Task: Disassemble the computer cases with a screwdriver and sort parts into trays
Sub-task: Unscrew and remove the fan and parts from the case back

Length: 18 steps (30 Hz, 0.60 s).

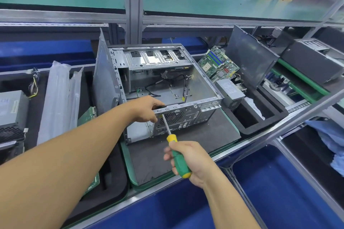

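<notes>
Screwdriver [172,138], clasped by right fingers [168,156], points up-left at case [186,115] gripped by left fingers [156,103].

left hand [146,108]: arm outstretched, fingers curled gripping | right hand [190,161]: closed fist grip

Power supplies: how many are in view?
2. The left power supply sits at the left edge; the right power supply lies right of the open case. More may be hidden.
</notes>
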Each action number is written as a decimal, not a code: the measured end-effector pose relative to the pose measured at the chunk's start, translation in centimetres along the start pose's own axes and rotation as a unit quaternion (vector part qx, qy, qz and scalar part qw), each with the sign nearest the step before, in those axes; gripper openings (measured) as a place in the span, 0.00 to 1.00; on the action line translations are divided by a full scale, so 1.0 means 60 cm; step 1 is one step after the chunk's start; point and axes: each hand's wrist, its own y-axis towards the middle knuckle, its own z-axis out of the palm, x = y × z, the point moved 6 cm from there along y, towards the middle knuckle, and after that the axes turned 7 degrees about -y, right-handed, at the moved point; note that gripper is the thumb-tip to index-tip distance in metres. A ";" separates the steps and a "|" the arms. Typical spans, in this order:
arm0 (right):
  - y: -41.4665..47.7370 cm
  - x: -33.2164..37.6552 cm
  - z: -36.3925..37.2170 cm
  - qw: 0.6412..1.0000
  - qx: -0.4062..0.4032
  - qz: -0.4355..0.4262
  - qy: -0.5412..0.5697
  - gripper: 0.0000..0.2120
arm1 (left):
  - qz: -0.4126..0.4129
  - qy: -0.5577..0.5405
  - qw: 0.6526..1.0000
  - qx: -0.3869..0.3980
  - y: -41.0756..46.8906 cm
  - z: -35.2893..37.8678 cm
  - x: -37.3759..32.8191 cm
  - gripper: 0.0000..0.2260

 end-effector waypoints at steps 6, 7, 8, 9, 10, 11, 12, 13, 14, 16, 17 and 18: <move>-0.034 0.028 -0.005 0.809 -0.277 -0.122 -0.504 0.14 | -0.001 0.015 1.000 -0.004 0.004 0.000 0.002 0.27; -0.032 0.025 -0.004 0.807 -0.281 -0.133 -0.502 0.14 | -0.001 0.016 1.000 -0.005 0.004 0.000 0.003 0.27; -0.027 0.024 -0.006 0.818 -0.269 -0.138 -0.489 0.14 | -0.003 0.017 1.000 -0.005 0.004 0.000 0.004 0.27; -0.020 0.024 -0.010 0.844 -0.241 -0.136 -0.460 0.13 | -0.005 0.021 1.000 -0.006 0.004 0.000 0.004 0.28; -0.013 0.023 -0.015 0.880 -0.202 -0.127 -0.411 0.12 | -0.005 0.023 1.000 -0.006 0.004 0.000 0.004 0.28; -0.008 0.020 -0.019 0.921 -0.161 -0.107 -0.339 0.12 | -0.004 0.023 1.000 -0.005 0.004 0.000 0.003 0.28; -0.003 0.013 -0.021 0.958 -0.120 -0.071 -0.250 0.12 | -0.002 0.020 1.000 -0.004 0.004 0.000 0.003 0.27; -0.001 0.004 -0.021 0.983 -0.078 -0.021 -0.164 0.12 | 0.000 0.017 1.000 -0.003 0.004 0.000 0.003 0.27; 0.000 -0.004 -0.020 0.994 -0.041 0.022 -0.096 0.12 | 0.000 0.017 1.000 -0.002 0.003 0.000 0.003 0.28; 0.000 -0.008 -0.021 0.998 0.004 0.049 -0.042 0.13 | -0.002 0.021 1.000 0.001 0.000 0.000 0.003 0.29; 0.000 -0.006 -0.025 0.998 0.010 0.035 -0.043 0.12 | -0.002 0.025 1.000 0.002 -0.001 0.000 0.002 0.29; 0.000 -0.003 -0.030 0.998 -0.002 0.006 -0.067 0.12 | 0.000 0.028 1.000 0.001 -0.001 0.000 0.001 0.29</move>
